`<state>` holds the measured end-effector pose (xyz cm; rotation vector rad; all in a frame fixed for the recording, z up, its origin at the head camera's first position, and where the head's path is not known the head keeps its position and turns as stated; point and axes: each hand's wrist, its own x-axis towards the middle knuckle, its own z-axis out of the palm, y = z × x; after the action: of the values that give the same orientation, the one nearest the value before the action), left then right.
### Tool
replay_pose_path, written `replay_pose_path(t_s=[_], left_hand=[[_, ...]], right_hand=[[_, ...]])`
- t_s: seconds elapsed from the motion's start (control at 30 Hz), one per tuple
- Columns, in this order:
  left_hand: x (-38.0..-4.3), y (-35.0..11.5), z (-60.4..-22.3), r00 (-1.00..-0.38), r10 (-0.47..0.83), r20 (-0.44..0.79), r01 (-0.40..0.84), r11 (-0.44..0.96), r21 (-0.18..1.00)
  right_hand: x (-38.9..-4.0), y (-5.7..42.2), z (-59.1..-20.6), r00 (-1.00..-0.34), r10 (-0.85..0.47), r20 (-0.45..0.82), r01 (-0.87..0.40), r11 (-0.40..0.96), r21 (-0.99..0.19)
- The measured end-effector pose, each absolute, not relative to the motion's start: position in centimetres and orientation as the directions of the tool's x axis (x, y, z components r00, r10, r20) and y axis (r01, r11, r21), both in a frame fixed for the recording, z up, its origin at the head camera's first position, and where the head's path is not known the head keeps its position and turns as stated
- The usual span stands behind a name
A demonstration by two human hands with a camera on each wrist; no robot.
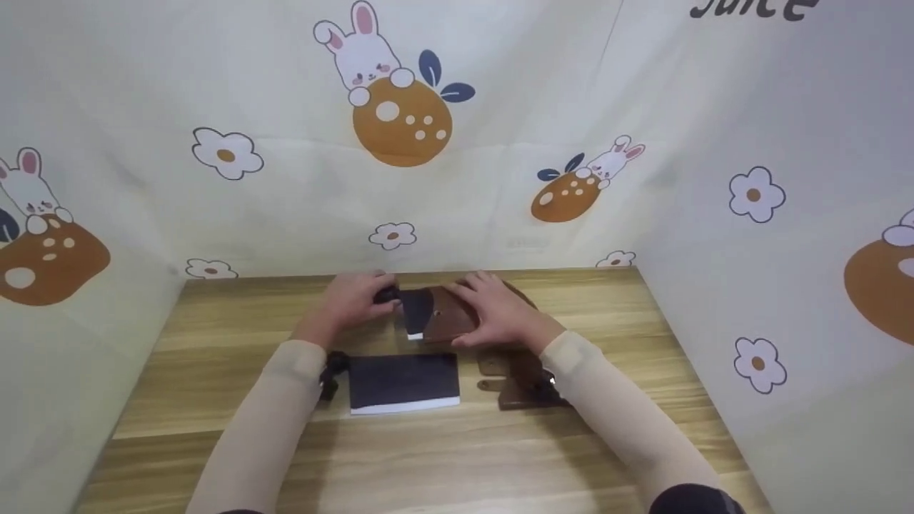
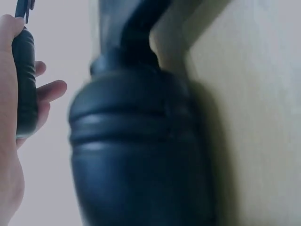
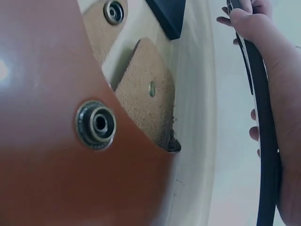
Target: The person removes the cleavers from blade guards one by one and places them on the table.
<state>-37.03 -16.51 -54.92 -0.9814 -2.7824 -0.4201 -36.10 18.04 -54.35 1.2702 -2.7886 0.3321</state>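
At the back of the table, my left hand [image 1: 350,303] holds the black handle of a cleaver [image 1: 416,314]. The fingers wrap that handle [image 2: 26,89] in the left wrist view. Most of its dark blade is inside a brown leather sheath [image 1: 446,314]; only a strip near the handle shows. My right hand [image 1: 496,307] grips the sheath across its width, thumb at the near edge and fingers over the far side. In front of them a second cleaver [image 1: 403,378] lies flat, with a black blade and a pale edge. Its ribbed handle [image 2: 131,155] sits beneath my left wrist.
A second brown leather sheath [image 1: 515,389] lies under my right wrist, partly hidden; its snap stud [image 3: 96,125] and straps show in the right wrist view. Patterned cloth walls [image 1: 285,200] enclose the wooden table [image 1: 400,464] at the back and both sides.
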Motion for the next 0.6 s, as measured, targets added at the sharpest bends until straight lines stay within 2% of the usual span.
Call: replay_pose_path(t_s=[0.27, 0.6], left_hand=[[-35.7, -16.1, -53.8, -0.789, 0.536, 0.301, 0.614, 0.716, 0.332], [-34.6, -15.7, -53.9, -0.825, 0.506, 0.251, 0.556, 0.647, 0.522]], right_hand=[[-34.6, 18.6, -53.6, -0.643, -0.749, 0.162, -0.765, 0.622, -0.166], [-33.5, 19.1, -53.2, -0.634, -0.753, 0.178, -0.774, 0.612, -0.165]])
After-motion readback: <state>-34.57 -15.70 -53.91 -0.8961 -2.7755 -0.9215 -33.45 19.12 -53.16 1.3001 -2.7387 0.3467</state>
